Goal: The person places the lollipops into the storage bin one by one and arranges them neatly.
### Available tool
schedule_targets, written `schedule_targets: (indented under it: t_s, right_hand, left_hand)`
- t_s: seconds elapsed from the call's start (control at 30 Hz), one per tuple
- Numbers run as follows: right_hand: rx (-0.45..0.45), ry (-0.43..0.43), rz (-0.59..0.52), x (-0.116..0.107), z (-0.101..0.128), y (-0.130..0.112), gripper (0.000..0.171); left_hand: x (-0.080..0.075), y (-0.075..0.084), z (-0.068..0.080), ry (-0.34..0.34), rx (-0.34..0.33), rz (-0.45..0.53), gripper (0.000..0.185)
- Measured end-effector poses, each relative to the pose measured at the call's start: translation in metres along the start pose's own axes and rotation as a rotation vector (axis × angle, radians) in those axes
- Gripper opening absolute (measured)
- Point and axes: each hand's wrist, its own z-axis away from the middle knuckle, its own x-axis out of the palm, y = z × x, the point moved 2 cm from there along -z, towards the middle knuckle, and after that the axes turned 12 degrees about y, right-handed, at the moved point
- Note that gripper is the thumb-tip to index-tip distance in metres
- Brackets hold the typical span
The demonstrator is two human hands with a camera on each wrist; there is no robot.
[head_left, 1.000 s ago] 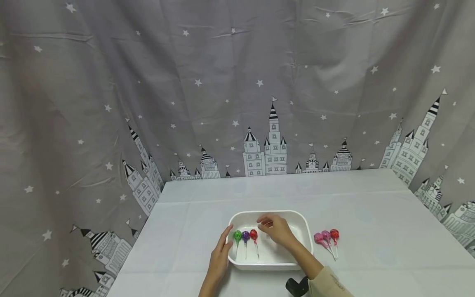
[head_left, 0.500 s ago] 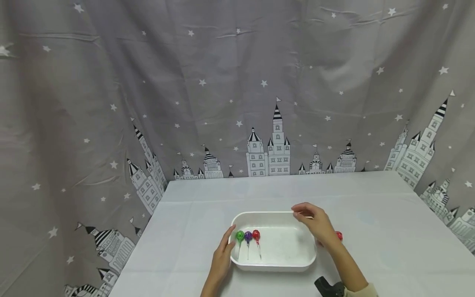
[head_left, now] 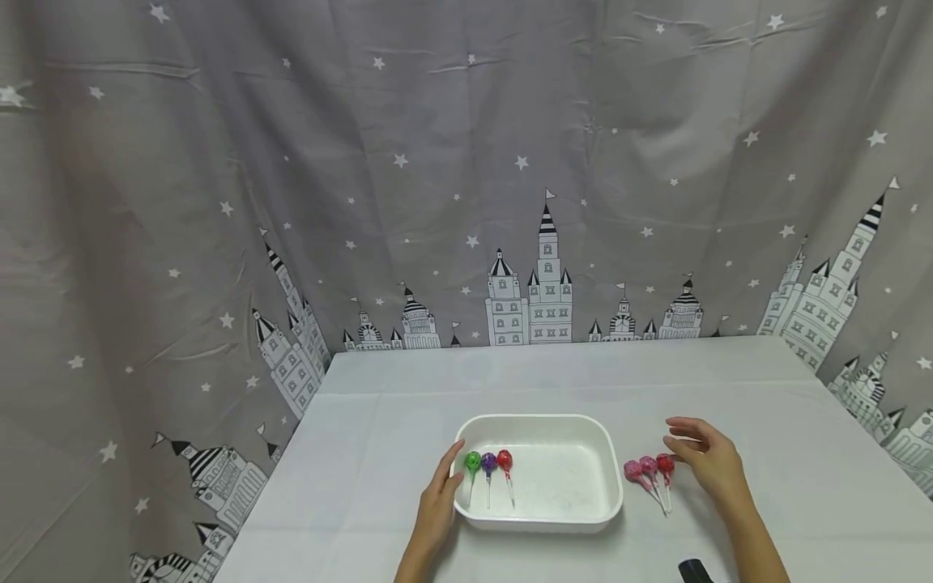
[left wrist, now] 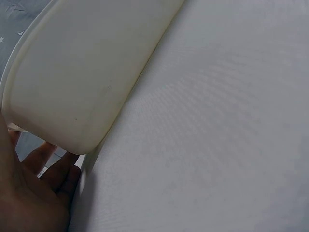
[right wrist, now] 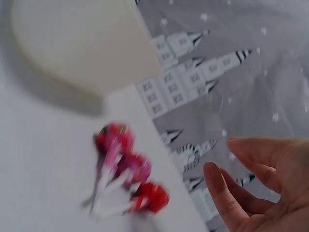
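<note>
Left hand (head_left: 436, 506) rests with straight fingers against the tray's (head_left: 539, 518) rim at 9 o'clock, steadying it; it grips nothing. Tray sits mid-surface (head_left: 379, 453), holding three lollipops in a row: green (head_left: 472, 462), purple (head_left: 488, 462), red (head_left: 504, 461). Right hand (head_left: 710, 463) hovers loosely spread and empty, just at 3 o'clock of three more lollipops (head_left: 649, 468) lying on the surface right of the tray. Wrist view is blurred; contact with the nearest red one (right wrist: 150, 197) looks absent, probably. Step in hand, as judged: reach for the next lollipop. Next move calls for a pinch on the head or stick, then a carry toward 9 o'clock into the tray.
</note>
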Motion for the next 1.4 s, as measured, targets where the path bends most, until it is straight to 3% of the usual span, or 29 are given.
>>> schedule_targets:
  t_s: [0.2,0.4,0.6,0.9,1.4]
  right_hand:
    - [0.126,-0.083,-0.041,-0.023,0.022,-0.038,0.044]
    - [0.13,-0.188,0.075,-0.024,0.029,-0.031,0.051]
    - [0.064,-0.179,0.18,-0.019,0.03,-0.026,0.057]
    - [0.119,-0.168,0.218,-0.014,0.032,-0.027,0.061]
    - [0.125,-0.157,0.228,-0.009,0.033,-0.025,0.054]
  left_hand:
    - [0.001,-0.001,-0.001,0.012,-0.019,-0.006,0.043]
    - [0.001,0.0,0.0,-0.001,-0.026,-0.006,0.042]
    - [0.0,0.001,-0.001,-0.006,-0.022,0.001,0.042]
    - [0.002,0.003,0.0,0.002,-0.053,0.005,0.043]
    - [0.001,0.001,0.0,-0.008,-0.034,0.003,0.043]
